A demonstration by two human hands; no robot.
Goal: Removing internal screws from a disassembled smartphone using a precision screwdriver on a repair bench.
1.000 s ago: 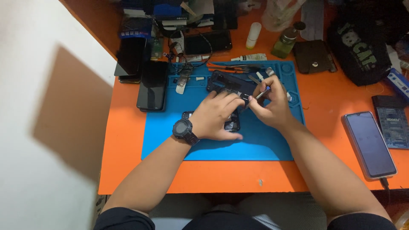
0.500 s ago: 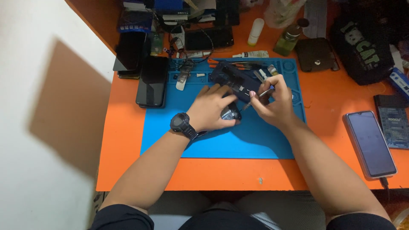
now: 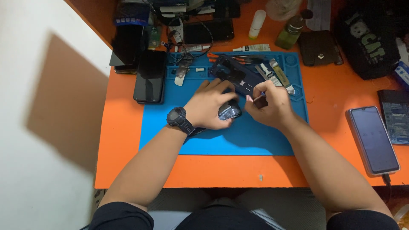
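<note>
Your left hand (image 3: 211,104) is flat over the opened phone (image 3: 232,76) on the blue work mat (image 3: 255,140), fingers curled around a small dark rounded part (image 3: 230,111) at its lower end and pinning everything down. Your right hand (image 3: 270,106) is pinched shut on a thin tool (image 3: 257,98), its tip aimed at the phone's exposed inside just above your knuckles.

As for progress, I'd judge you're mid-job: the phone lies open, with dark innards showing, so the opening-up looks done. The fine work inside is what you're on now, and closing the phone looks to be left. The small part under your left fingers isn't clearly seated or free; I can't tell which from here.

Laid out near the mat's top edge are flat pry tools (image 3: 275,74) and tweezers (image 3: 249,57), just beside the phone. Off the mat's left side sit two dark phones (image 3: 149,76), and another phone (image 3: 372,140) lies well apart on the right of the orange table (image 3: 128,162), with a cable at its lower end.

Against the earlier frames: your left hand has slid off the mat's middle, up and right, toward the phone, and your right hand has dropped a little and closed in on it. The two hands are now nearly touching, where before there was a clear gap.
</note>
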